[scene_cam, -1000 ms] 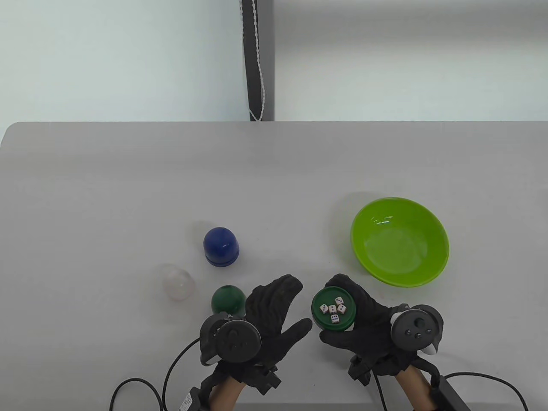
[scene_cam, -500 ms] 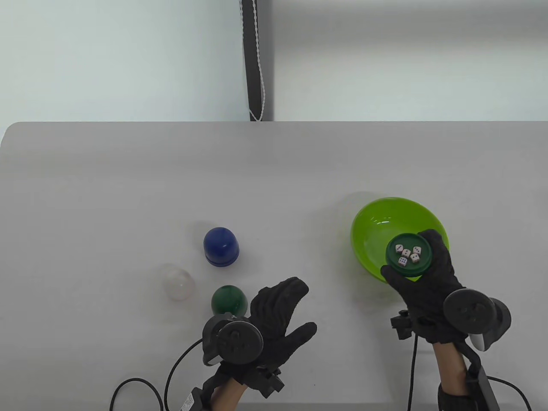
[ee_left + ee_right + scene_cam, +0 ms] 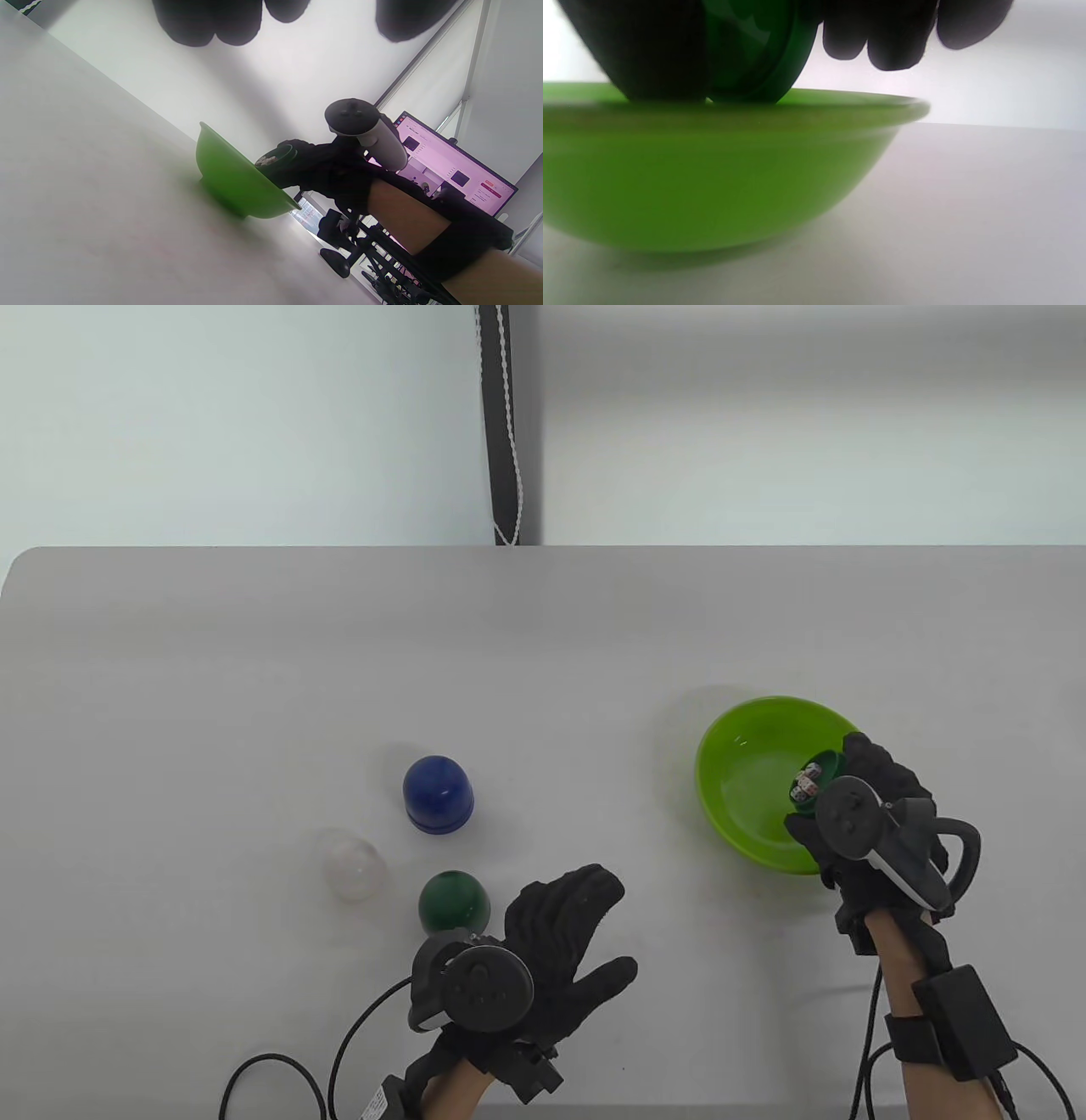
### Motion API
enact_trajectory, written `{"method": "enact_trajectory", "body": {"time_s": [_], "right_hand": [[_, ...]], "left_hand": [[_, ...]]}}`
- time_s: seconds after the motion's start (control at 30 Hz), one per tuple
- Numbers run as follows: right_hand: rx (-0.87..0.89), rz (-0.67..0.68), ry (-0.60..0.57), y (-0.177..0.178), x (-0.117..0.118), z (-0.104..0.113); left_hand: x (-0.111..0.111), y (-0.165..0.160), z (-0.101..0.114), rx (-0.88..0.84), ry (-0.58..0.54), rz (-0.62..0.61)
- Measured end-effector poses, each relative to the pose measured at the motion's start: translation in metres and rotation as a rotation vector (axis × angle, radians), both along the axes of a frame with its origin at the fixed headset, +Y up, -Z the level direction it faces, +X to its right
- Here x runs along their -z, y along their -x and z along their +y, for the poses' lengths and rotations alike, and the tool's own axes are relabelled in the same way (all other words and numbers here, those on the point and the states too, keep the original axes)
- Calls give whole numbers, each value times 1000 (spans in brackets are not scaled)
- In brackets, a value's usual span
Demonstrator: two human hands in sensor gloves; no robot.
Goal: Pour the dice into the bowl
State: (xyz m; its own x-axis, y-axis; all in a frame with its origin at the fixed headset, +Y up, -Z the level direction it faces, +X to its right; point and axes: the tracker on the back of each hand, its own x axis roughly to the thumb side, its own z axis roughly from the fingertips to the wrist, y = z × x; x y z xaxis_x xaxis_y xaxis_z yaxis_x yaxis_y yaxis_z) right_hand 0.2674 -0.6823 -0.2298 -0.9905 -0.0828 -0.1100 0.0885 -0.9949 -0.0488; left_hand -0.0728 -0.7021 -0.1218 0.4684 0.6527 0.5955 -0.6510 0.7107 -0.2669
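Note:
A lime green bowl (image 3: 747,806) stands on the table at the right; it also shows in the left wrist view (image 3: 229,182) and the right wrist view (image 3: 712,169). My right hand (image 3: 857,793) grips a dark green dice tray (image 3: 825,770) and holds it tilted over the bowl's right side. Several white dice (image 3: 806,785) lie at the tray's lowered edge, over the bowl. In the right wrist view the tray (image 3: 755,46) hangs just above the bowl's rim. My left hand (image 3: 560,933) rests open and empty on the table, left of the bowl.
A dark green dome cup (image 3: 454,902) stands just left of my left hand. A blue dome cup (image 3: 439,792) and a clear dome cup (image 3: 352,864) stand farther left. A monitor (image 3: 449,165) shows beyond the table in the left wrist view.
My right hand carried the tray of dice from the table's front to above the bowl, then tipped it toward the bowl. The dice slid to its lower edge. My left hand barely moved.

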Motion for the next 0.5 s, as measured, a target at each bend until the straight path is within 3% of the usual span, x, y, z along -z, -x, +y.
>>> {"method": "enact_trajectory", "body": {"time_s": [0.3, 0.5], "right_hand": [[-306, 35, 133, 24, 15, -15], [-362, 18, 155, 23, 22, -21]], "left_hand": [[1, -1, 0, 19, 30, -20], [-1, -3, 2, 3, 12, -36]]}}
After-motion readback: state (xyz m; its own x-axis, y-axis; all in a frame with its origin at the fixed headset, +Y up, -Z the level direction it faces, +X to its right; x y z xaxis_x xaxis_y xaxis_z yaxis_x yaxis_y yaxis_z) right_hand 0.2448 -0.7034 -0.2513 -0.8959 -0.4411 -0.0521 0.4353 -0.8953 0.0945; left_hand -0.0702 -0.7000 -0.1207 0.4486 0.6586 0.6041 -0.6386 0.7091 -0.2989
